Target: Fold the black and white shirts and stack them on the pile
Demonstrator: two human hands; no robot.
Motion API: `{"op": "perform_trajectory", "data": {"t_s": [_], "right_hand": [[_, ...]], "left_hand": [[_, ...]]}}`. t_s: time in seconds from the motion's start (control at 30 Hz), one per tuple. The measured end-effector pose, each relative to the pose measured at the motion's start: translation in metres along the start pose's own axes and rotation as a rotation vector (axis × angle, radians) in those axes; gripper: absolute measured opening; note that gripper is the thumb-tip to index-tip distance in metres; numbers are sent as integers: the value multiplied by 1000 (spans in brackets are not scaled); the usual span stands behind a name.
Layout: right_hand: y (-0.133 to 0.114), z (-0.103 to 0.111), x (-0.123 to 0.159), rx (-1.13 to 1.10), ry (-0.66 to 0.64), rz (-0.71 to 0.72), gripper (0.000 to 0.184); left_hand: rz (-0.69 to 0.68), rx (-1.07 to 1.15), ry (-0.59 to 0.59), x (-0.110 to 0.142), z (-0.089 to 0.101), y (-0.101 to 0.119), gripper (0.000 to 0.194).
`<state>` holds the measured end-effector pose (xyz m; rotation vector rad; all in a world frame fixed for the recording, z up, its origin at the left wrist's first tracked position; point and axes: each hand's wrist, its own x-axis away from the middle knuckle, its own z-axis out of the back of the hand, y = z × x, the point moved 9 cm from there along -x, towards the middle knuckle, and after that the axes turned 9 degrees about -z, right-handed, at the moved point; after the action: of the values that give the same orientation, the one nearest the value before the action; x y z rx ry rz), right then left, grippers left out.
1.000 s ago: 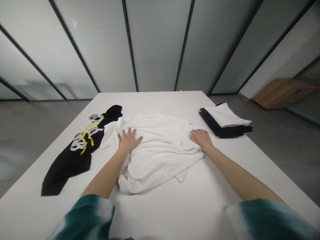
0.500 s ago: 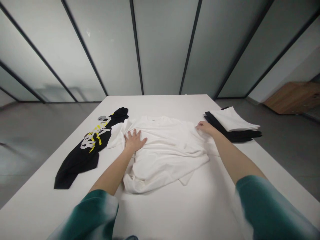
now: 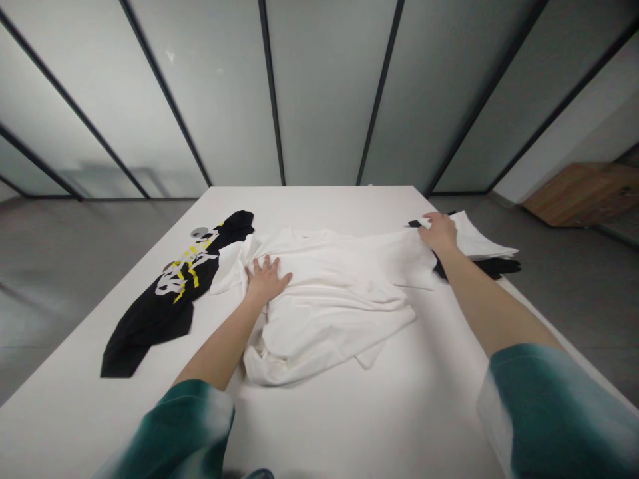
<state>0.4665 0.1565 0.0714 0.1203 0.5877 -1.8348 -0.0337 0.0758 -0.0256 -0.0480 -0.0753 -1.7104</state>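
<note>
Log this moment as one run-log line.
left hand: flat on white T-shirt | right hand: holding its edge | beside: black printed shirt, folded stack

1. Frosted glass partition wall (image 3: pixel 324 93), full width, pale grey-green, with faint reflections.
2. Dark metal frame strips (image 3: pixel 272 93), slanting across the glass.
3. Grey floor (image 3: pixel 74 266), smooth, matt.
4. White wall section (image 3: pixel 574 140), far right.
5. Low wooden cabinet (image 3: pixel 584 193), brown, against that wall.
6. White table (image 3: pixel 349 426), centre.
7. Light: soft, even.
</note>
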Motion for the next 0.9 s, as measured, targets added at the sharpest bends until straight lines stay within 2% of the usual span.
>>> {"op": "perform_trajectory", "data": {"t_s": [0.07,0.1,0.2,0.27,0.33,0.43,0.6,0.7,0.77,0.8,0.9], "right_hand": [[-16,3,18,17,56,26,41],[-27,-3,31,26,36,72,43],[-60,-51,88,123,-235,291,49],[-59,-84,121,267,-408,257,57],[-52,-99,143,349,-456,201,59],[-44,-96,160,393,-473,160,60],[-45,-58,169,402,-433,172,53],[-61,-47,164,343,-396,203,48],[-79,-49,157,275,-383,225,51],[-90,-53,155,245,-389,240,53],[-120,-76,153,210,-478,260,63]], "left_hand": [[-3,8,0,1,1,1,80],[-6,11,1,1,1,1,80],[-9,10,6,0,1,2,80],[-9,12,-4,-1,0,2,81],[-11,16,-26,-2,-2,1,82],[-27,13,-60,-2,-2,-1,85],[-79,-32,-107,-1,13,-1,85],[-138,-80,-5,-8,34,9,72],[-169,-83,99,-15,46,20,65],[-168,-71,114,-19,47,25,65],[-86,-8,-23,-33,25,31,77]]}}
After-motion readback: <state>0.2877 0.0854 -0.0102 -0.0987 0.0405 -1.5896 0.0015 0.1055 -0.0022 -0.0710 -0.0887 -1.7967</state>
